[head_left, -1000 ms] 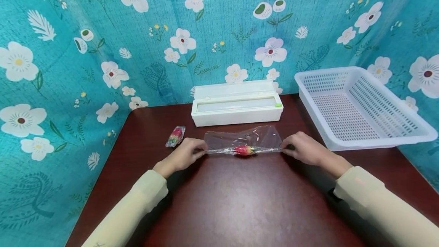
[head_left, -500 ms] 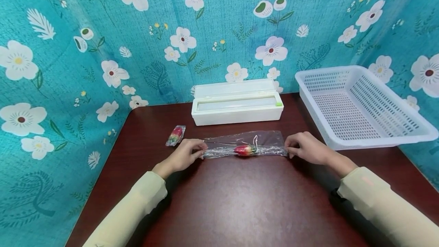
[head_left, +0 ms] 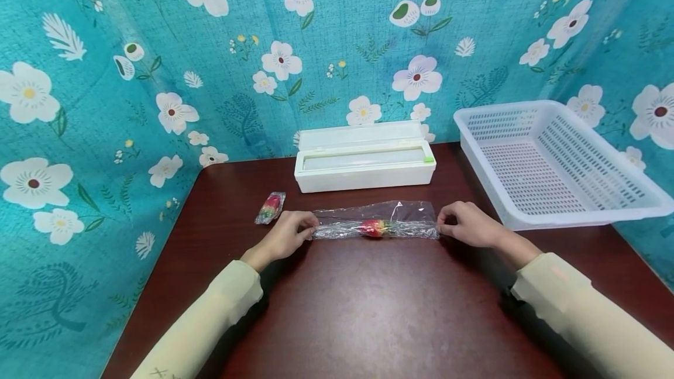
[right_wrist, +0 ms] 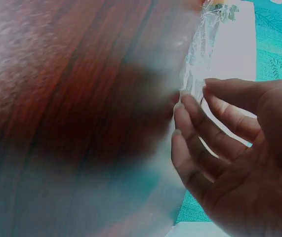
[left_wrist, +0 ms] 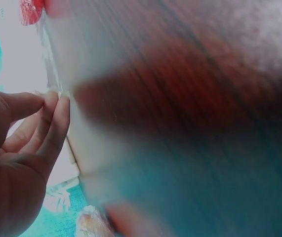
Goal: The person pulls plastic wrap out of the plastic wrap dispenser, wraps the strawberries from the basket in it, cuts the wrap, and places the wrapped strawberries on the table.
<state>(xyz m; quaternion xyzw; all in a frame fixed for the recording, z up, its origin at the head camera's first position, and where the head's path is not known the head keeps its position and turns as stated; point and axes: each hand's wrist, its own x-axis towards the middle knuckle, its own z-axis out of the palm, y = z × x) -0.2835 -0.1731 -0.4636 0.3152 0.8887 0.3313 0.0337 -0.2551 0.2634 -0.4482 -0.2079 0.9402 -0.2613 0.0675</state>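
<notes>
A red strawberry (head_left: 372,228) with a yellowish-green end lies in a sheet of clear plastic wrap (head_left: 413,212) at mid table. The wrap's near part is gathered into a crinkled band around the fruit, while its far part spreads flat behind. My left hand (head_left: 289,233) pinches the band's left end between thumb and fingers. At the right end, my right hand (head_left: 467,225) pinches the film; the right wrist view shows the crinkled wrap (right_wrist: 197,64) running up to its fingertips. A second wrapped strawberry (head_left: 271,207) lies just beyond the left hand.
Behind the wrap stands a long white cling-film dispenser (head_left: 363,179), its clear lid raised and a green cutter (head_left: 429,159) at its right end. A white perforated basket (head_left: 505,215) stands at the right. A floral curtain (head_left: 237,63) hangs behind the dark wooden table (head_left: 358,309).
The film's near edge has gone from a thin taut line to a wider crinkled band, and the strawberry has turned within it. My right hand has shifted slightly right; both hands keep their pinch.
</notes>
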